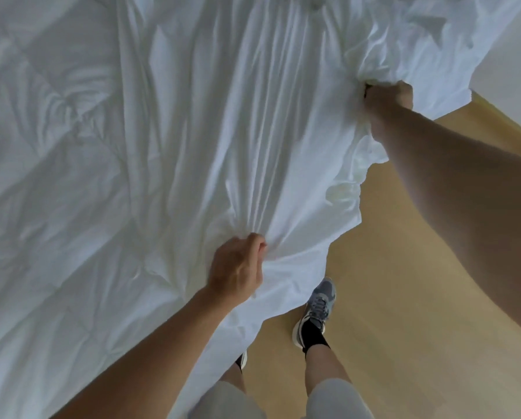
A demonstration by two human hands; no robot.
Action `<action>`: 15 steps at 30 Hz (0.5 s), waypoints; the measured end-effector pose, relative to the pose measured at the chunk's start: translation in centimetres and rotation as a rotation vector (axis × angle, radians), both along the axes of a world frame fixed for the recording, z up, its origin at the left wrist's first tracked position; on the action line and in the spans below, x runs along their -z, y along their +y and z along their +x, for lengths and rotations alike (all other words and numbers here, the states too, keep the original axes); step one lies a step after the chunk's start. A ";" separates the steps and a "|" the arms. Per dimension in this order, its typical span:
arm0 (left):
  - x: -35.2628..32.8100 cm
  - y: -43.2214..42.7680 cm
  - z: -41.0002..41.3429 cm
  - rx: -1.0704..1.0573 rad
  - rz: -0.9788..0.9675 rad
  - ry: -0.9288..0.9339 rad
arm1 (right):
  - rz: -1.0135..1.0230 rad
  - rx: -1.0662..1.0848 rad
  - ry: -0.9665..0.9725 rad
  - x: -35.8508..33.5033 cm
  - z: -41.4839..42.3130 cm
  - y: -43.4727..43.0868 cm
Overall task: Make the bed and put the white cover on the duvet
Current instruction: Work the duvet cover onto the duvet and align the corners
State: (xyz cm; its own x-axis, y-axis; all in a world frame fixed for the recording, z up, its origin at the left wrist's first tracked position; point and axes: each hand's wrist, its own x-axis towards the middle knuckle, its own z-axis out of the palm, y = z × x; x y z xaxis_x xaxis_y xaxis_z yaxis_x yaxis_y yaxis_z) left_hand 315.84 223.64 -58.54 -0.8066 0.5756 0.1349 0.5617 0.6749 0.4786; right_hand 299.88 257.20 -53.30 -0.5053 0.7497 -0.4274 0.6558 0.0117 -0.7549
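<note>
Quilted duvet (41, 152) spread at left, the white cover (222, 116) in long folds to its right. Left hand (238, 267) grips a bunch of cover; right hand (386, 99) clutches another bunch above the wooden floor (404, 267)

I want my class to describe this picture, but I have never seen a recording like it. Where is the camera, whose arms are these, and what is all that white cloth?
There is no machine here: a person wears one wide-angle camera on the head, looking down at their own arms. The left hand grips a bunched fold of the white cover, and the right hand grips another bunch farther away. The cloth runs in long pleats. At the picture's left lies the quilted duvet. Below are the wooden floor and a grey trainer.
</note>
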 end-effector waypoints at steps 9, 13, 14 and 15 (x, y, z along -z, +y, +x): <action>0.2 -15.5 0.6 -0.229 -0.552 -0.113 | -0.112 0.210 0.059 -0.7 0.4 0.7; -2.2 -9.1 -1.7 -0.201 -0.400 0.046 | -0.202 0.252 0.052 -0.5 0.2 1.2; -2.8 -5.2 -2.0 -0.164 -0.309 0.089 | -0.205 0.218 0.053 -0.2 0.4 1.6; -3.3 -1.0 -2.4 -0.102 -0.246 0.114 | -0.224 0.229 0.087 0.1 0.3 2.0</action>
State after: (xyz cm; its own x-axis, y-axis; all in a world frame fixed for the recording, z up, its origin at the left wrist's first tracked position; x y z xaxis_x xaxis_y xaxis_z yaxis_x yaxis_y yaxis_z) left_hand 313.42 222.62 -55.23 -0.8497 0.5187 0.0946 0.5255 0.8189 0.2307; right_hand 300.19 259.19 -53.39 -0.3762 0.7404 -0.5570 0.5552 -0.3011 -0.7753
